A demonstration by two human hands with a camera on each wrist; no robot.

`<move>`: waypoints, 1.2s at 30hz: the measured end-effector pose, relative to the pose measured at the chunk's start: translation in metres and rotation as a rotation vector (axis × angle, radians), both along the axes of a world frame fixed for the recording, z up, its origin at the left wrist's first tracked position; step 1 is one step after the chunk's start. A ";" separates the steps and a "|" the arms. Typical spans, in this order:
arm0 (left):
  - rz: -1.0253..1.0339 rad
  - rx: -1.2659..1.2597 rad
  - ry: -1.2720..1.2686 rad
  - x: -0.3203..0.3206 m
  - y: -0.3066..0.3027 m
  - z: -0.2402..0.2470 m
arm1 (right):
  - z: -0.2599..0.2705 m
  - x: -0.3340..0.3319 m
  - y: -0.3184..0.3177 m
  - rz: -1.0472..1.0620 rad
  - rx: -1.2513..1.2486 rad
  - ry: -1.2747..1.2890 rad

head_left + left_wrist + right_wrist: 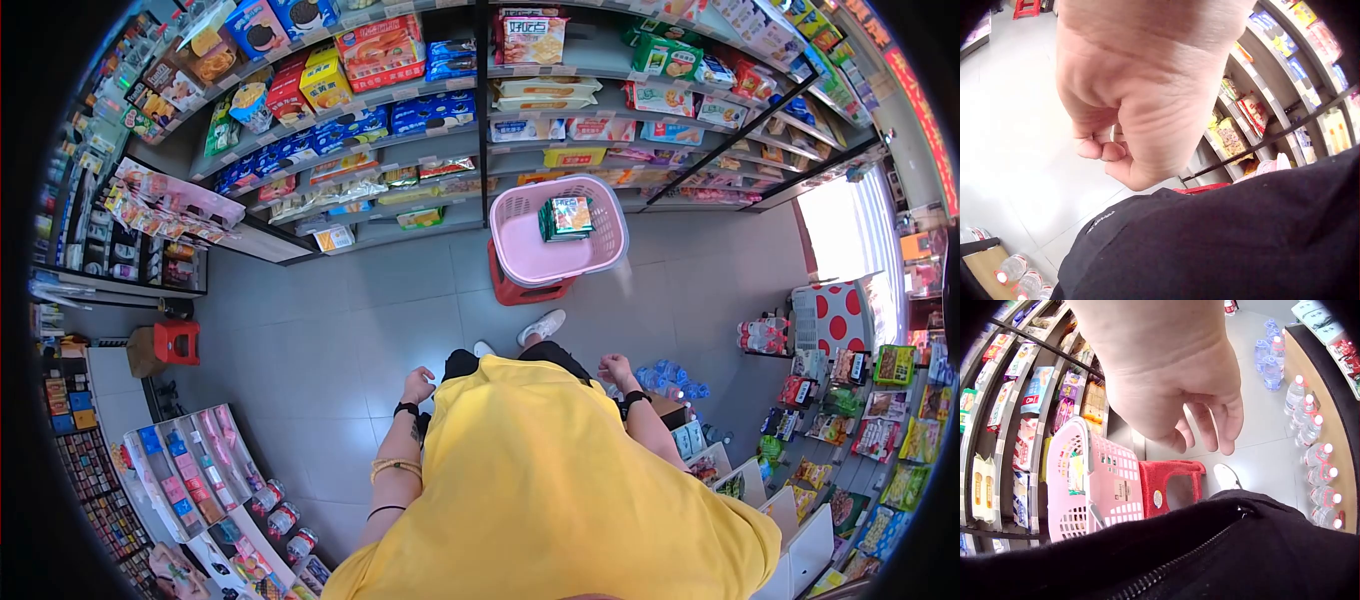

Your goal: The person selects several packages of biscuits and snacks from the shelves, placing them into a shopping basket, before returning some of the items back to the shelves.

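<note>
The left hand hangs beside the left thigh, holding nothing; in the left wrist view the hand has loosely curled fingers. On the other side, the right hand hangs near the right thigh, and in the right wrist view the hand is empty with fingers loosely bent. Ahead of the feet, a pink basket rests on a red stool. Green-and-white snack packs lie stacked inside the basket. Neither hand touches the basket.
Curved shelves of packaged snacks stand beyond the basket. Bottled water is on the floor at right, a display case at lower left. Another red stool stands far left. A spotted box is at right.
</note>
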State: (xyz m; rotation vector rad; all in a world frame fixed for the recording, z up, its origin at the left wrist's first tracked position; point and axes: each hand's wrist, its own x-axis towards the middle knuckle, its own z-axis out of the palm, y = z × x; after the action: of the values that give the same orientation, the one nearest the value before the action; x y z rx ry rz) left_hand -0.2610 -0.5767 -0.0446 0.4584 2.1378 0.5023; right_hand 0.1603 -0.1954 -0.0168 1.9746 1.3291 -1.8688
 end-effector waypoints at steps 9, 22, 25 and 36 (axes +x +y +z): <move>0.027 -0.022 -0.020 0.004 0.001 0.005 | -0.003 -0.003 -0.001 -0.005 0.006 0.021; 0.058 -0.010 -0.002 0.003 0.004 0.009 | -0.007 0.003 -0.007 -0.004 -0.021 0.020; 0.045 -0.018 0.006 0.001 0.003 0.009 | -0.011 0.003 -0.009 0.005 -0.005 0.016; 0.069 -0.041 -0.006 -0.001 0.003 0.020 | -0.010 -0.008 -0.004 0.007 -0.008 0.021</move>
State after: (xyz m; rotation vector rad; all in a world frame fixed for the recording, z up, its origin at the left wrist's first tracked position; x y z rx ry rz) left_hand -0.2617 -0.5734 -0.0243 0.3604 2.1595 0.4966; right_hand 0.1519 -0.1989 -0.0268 1.9492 1.3301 -1.8933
